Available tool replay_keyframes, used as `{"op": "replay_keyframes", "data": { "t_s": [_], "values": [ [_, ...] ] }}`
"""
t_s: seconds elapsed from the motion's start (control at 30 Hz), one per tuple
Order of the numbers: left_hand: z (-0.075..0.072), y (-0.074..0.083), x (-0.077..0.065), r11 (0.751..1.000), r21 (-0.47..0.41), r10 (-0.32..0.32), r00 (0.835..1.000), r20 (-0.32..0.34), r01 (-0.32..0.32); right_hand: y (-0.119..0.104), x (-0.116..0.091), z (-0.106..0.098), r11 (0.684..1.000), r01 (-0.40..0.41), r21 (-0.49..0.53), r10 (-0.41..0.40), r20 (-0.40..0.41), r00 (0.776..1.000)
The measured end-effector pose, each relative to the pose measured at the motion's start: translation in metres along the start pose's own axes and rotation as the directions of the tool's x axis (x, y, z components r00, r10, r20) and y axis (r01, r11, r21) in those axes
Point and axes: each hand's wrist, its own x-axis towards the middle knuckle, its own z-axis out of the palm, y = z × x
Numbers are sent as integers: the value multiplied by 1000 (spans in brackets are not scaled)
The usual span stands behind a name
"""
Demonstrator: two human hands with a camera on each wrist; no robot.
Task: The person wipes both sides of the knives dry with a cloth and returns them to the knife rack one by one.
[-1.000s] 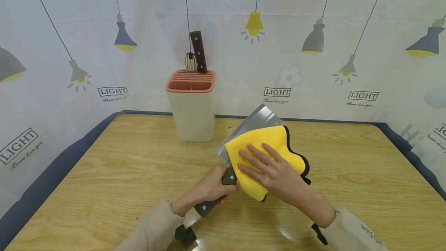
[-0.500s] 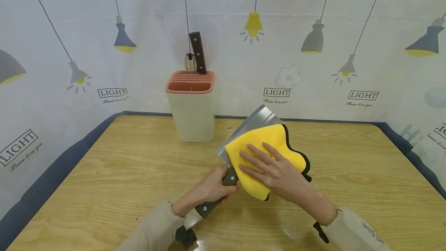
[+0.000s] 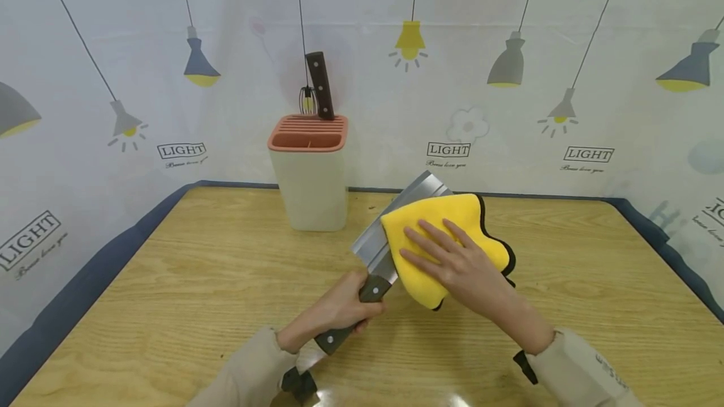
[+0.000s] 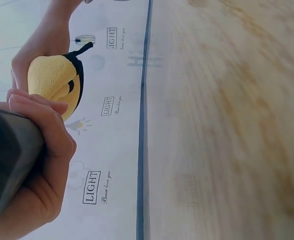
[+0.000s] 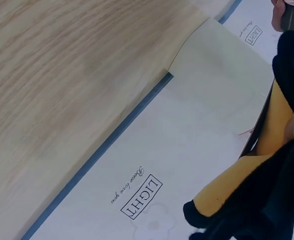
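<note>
Cleaver [image 3: 371, 245] looks mid-wipe to me, so I'd call it underway but not finished. It's tilted over the table [image 3: 198, 281], nearer and to the right of the knife block [image 3: 308, 193], so it's clearly not stowed. Yellow cloth with black trim [image 3: 415, 281] covers a good chunk of the blade; a strip along one long edge and a bit by the handle are bare. Can't tell how clean any of it is, and the far face is hidden, so no idea if that side's done. Right hand [image 3: 458, 262] is spread on the cloth, fingers straight; left hand [image 3: 345, 303] is wrapped round the cleaver's handle. Smallest bit: a dark knife handle [image 3: 320, 85] pokes up from the block, leaning, nobody touching it.
</note>
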Motion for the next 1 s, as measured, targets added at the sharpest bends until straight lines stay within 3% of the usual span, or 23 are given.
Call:
{"op": "replay_keyframes", "data": {
  "t_s": [0.4,0.6,1.0],
  "values": [
    [0,-3,-3,999,31,-9,1000,-9,9,14,-8,3,988,-156,-18,156,2,988],
    [0,-4,-5,999,17,-30,999,-11,30,20,-12,5,971,-239,-31,239,15,971],
    [1,-3,-8,999,38,-36,999,1,36,28,-19,5,936,-348,-49,347,-33,937]
  ]
}}
